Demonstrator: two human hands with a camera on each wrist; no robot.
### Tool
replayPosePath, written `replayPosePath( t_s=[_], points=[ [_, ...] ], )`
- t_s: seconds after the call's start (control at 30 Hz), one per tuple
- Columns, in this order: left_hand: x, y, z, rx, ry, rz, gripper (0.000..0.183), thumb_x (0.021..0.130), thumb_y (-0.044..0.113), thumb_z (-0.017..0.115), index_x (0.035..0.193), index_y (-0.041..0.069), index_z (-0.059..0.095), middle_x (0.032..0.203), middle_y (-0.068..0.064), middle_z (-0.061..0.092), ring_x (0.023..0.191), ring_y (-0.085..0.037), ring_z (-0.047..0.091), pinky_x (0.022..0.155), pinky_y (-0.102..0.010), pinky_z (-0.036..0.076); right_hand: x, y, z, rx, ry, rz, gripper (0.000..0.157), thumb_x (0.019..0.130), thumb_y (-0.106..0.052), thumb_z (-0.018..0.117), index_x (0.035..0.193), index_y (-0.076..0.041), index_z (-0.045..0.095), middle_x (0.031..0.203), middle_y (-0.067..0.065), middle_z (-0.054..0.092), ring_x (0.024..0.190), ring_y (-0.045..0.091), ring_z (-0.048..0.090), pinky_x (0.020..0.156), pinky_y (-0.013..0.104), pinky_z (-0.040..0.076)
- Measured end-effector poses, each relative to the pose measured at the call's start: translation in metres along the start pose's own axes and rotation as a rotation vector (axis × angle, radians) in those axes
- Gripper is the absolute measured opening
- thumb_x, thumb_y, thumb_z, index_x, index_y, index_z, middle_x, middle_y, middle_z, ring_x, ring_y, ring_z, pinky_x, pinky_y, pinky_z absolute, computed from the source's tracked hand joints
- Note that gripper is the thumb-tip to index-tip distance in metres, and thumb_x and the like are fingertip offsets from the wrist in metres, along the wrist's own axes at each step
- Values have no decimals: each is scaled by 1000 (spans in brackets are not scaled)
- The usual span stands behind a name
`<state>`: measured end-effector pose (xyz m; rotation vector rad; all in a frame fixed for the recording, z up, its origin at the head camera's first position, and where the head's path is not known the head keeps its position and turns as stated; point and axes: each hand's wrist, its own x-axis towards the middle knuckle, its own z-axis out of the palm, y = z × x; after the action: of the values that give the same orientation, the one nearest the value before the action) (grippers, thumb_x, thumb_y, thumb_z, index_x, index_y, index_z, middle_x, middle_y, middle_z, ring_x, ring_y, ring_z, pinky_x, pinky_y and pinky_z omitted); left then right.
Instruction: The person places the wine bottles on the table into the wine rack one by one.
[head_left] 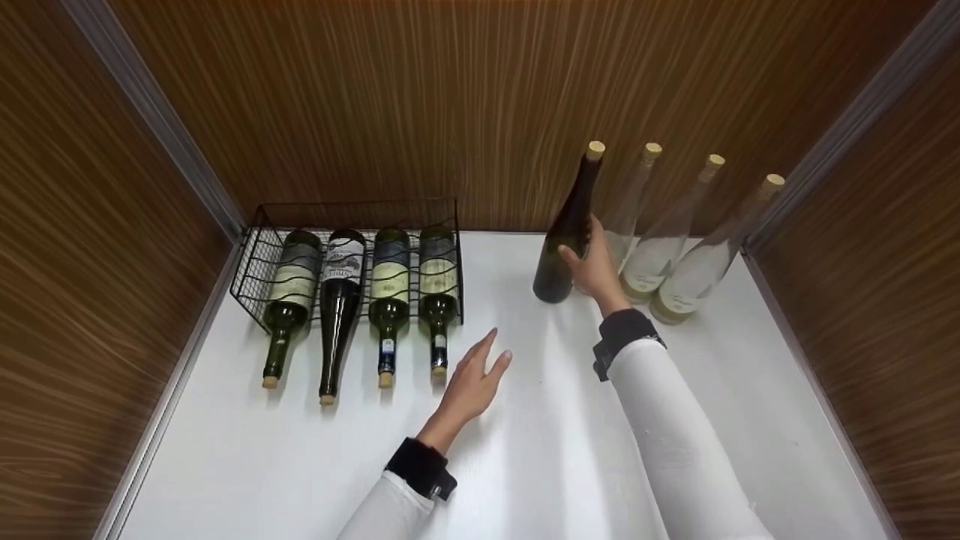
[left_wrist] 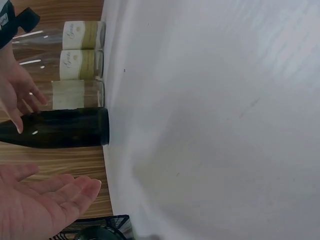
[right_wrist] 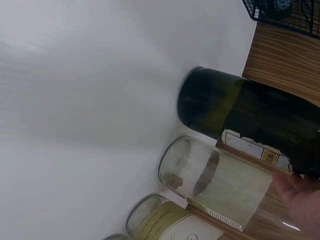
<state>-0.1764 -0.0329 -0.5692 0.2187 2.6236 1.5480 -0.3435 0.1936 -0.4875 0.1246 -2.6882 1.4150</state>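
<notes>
A dark wine bottle (head_left: 556, 262) with a cork stands at the back, right of the middle; in the right wrist view a torn label shows on its side. My right hand (head_left: 596, 270) holds it around the body, the thumb on the near side and the fingers partly hidden behind the glass. In the right wrist view my fingers (right_wrist: 292, 187) meet the dark glass. My left hand (head_left: 471, 382) hovers over the white surface with fingers extended and nothing in it, just right of the racked bottles' necks. Its palm (left_wrist: 30, 212) shows in the left wrist view.
Three clear corked bottles (head_left: 686, 292) stand right of the dark one, close beside it. At the left a black wire rack (head_left: 251, 289) holds several wine bottles (head_left: 341, 315) lying with necks toward me. Wood-grain panels (head_left: 450, 97) enclose the white surface (head_left: 525, 450) at back and sides.
</notes>
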Motion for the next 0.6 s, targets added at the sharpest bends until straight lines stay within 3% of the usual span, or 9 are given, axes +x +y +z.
replayPosePath(
  t_s=[0.17, 0.4, 0.6],
  points=[
    [0, -1, -1, 6, 0, -5, 68, 101, 58, 38, 155, 17, 31, 154, -11, 35, 140, -31, 32, 112, -48, 27, 2, 0, 1, -22, 49, -7, 67, 99, -14, 61, 151, 2, 22, 147, 26, 39, 135, 36, 39, 113, 42, 27],
    [0, 0, -1, -2, -15, -11, 69, 101, 59, 37, 155, 17, 30, 155, -11, 34, 141, -30, 31, 112, -49, 28, -5, -1, -1, -164, 93, 14, 62, 96, -24, 66, 144, 6, 39, 139, 26, 49, 129, 39, 46, 108, 46, 34],
    [-1, 1, 0, 1, -1, 1, 68, 102, 57, 38, 155, 16, 32, 154, -12, 36, 140, -31, 33, 112, -48, 29, -14, -1, -1, -161, 122, -26, 61, 93, -24, 70, 139, 7, 44, 131, 26, 55, 123, 39, 51, 104, 48, 37]
  ],
)
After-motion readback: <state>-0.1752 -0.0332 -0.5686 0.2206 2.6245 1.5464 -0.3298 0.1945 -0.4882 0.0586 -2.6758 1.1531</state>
